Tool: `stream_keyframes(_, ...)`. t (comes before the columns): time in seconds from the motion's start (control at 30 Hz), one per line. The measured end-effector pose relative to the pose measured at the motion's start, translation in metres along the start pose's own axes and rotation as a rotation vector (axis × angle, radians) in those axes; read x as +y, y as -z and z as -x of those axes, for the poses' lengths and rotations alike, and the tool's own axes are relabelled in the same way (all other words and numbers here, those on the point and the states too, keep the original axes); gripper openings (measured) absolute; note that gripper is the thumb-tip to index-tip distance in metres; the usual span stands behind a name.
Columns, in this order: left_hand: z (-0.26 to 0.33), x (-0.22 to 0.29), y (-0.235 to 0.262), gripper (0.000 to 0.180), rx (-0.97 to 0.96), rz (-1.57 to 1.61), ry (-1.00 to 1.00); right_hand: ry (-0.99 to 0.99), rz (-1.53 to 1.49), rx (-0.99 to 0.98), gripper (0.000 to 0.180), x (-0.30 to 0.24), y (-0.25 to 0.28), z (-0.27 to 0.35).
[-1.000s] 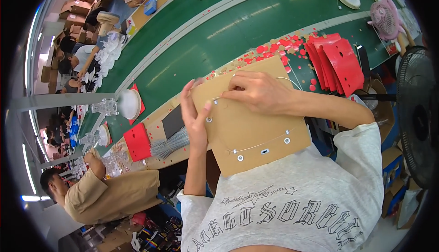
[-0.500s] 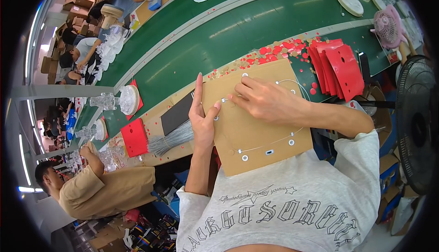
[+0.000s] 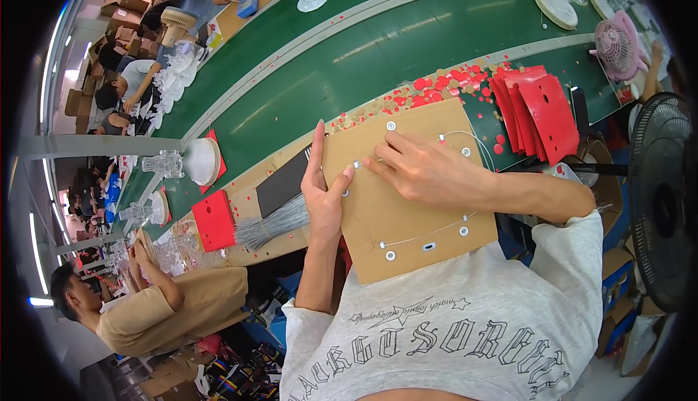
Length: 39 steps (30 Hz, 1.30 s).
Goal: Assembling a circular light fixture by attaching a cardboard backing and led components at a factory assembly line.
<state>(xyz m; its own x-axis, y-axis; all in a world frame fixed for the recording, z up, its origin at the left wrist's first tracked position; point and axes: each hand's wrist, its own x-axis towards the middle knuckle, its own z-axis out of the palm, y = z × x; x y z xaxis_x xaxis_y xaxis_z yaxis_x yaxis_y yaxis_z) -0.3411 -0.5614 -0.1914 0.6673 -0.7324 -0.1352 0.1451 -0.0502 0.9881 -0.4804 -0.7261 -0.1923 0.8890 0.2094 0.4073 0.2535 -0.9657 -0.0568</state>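
A brown cardboard panel [image 3: 414, 208] lies tilted in front of my chest, its lower edge against my shirt. Grommets, small white clips and a slot mark its face. My left hand [image 3: 323, 194] grips its left edge, index finger stretched along the edge, thumb on the face beside a white clip [image 3: 358, 164]. Bent over the panel's upper part, my right hand [image 3: 418, 168] has its fingertips pinched at a thin wire near that clip; the fingers partly hide the wire. A white wire loop [image 3: 476, 137] curves past the right edge, and another wire stretch [image 3: 425, 234] runs between lower clips.
Red perforated sheets [image 3: 545, 110] stand fanned at right near a black fan [image 3: 662, 201] and a pink fan [image 3: 618, 45]. Red and gold discs [image 3: 436, 88] litter the green bench [image 3: 349, 59]. At left lie a wire bundle [image 3: 273, 225] and a red sheet [image 3: 214, 219]; a co-worker [image 3: 167, 303] sits beyond.
My right hand and the panel have shifted only slightly. At left, the co-worker's hands have risen a little. Another person's hand has appeared at the top.
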Motion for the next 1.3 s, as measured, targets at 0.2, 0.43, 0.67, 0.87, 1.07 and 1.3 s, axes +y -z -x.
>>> stream_keyframes(0.2,-0.002,-0.001,0.000,0.079,0.014,-0.038,-0.023,0.083,0.151,-0.082,0.050,-0.002,0.004,-0.005)
stream_keyframes(0.43,-0.004,-0.007,-0.002,0.079,-0.001,-0.029,-0.033,0.102,0.118,-0.021,0.049,0.004,-0.009,-0.002)
stream_keyframes(0.67,-0.003,-0.003,0.001,0.080,0.001,-0.038,-0.017,0.161,0.035,0.107,0.043,0.009,-0.018,-0.005)
stream_keyframes(0.87,-0.004,-0.004,0.001,0.081,0.012,-0.065,-0.003,0.164,-0.017,0.149,0.039,0.011,-0.021,-0.004)
stream_keyframes(1.07,-0.004,-0.003,-0.003,0.082,0.020,-0.077,0.017,0.156,0.017,0.212,0.017,0.012,-0.031,-0.005)
stream_keyframes(1.3,-0.004,0.001,-0.005,0.085,-0.002,-0.056,0.028,0.153,0.031,0.182,0.018,0.012,-0.025,-0.008)
